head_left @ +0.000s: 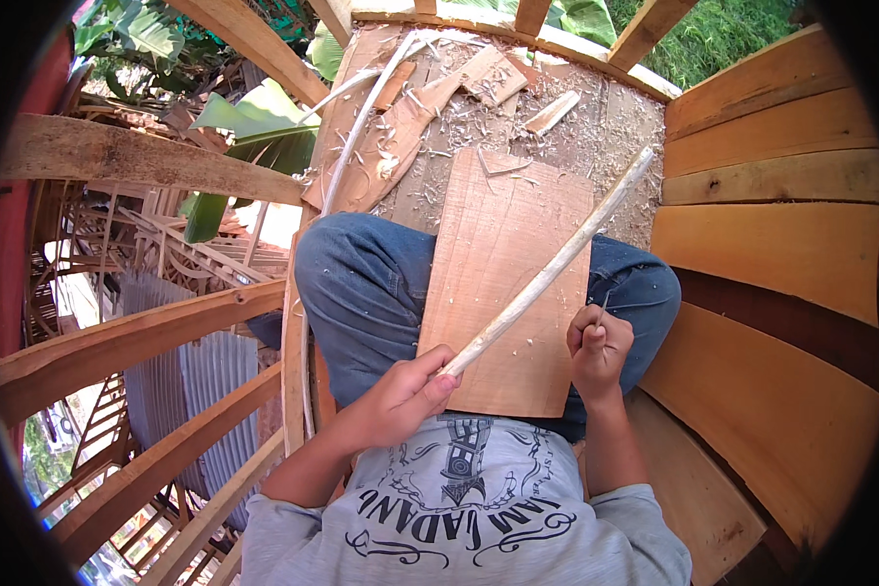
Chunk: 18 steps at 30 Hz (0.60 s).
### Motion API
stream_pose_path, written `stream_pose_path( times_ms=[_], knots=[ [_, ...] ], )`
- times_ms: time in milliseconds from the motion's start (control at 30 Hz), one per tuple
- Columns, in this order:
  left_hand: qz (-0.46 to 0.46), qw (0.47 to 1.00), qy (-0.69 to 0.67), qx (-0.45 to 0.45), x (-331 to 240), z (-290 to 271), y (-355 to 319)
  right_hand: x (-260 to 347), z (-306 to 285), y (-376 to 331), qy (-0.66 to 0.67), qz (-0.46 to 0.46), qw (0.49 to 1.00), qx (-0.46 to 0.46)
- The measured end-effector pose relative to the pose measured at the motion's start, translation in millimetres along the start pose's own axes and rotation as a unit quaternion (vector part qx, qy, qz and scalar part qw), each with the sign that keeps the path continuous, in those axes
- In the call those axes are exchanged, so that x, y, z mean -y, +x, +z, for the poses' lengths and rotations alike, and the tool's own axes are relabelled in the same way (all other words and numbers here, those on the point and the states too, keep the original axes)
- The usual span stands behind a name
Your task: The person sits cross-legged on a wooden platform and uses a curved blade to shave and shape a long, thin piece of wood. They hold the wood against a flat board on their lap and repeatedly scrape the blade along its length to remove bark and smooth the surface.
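My left hand (pixel 410 396) is closed round the lower end of a long pale peeled stick (pixel 557 264). The stick slants up and to the right, across a flat wooden board (pixel 498 234) lying on my lap. Close to my right knee, my right hand (pixel 599 350) is closed on a small knife (pixel 605 303). Its thin dark blade points up from the fist, apart from the stick; most of its handle is hidden by my fingers. A small bent strip of wood (pixel 503 168) rests at the board's far end.
Wood shavings cover the plank floor (pixel 625 127) ahead, with wooden offcuts (pixel 488 78) and long thin pale sticks (pixel 361 122) at the far left. A plank wall (pixel 772 239) rises at right. Open wooden rails (pixel 146 317) stand at left, with corrugated sheets (pixel 220 391) below.
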<state>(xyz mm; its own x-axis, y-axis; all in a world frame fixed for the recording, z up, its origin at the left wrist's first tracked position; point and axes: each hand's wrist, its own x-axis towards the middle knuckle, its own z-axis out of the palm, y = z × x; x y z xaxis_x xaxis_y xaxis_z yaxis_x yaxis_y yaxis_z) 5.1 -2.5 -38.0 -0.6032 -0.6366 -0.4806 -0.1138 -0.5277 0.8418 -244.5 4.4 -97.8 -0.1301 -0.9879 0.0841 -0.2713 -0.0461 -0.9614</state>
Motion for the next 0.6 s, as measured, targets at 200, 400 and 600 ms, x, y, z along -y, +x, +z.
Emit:
stream_pose_path(
  times_ms=[200,400,600],
  knots=[
    [0.076,0.997,0.006,0.006,9,9,12,10,18,-8,-0.007,-0.022,0.994,0.104],
    [0.037,0.993,0.103,-0.035,-4,20,15,8,18,-3,-0.179,-0.047,0.978,0.097],
    [0.03,0.984,0.163,-0.057,-8,40,5,2,-2,1,-0.242,-0.09,0.966,0.028]
  ],
)
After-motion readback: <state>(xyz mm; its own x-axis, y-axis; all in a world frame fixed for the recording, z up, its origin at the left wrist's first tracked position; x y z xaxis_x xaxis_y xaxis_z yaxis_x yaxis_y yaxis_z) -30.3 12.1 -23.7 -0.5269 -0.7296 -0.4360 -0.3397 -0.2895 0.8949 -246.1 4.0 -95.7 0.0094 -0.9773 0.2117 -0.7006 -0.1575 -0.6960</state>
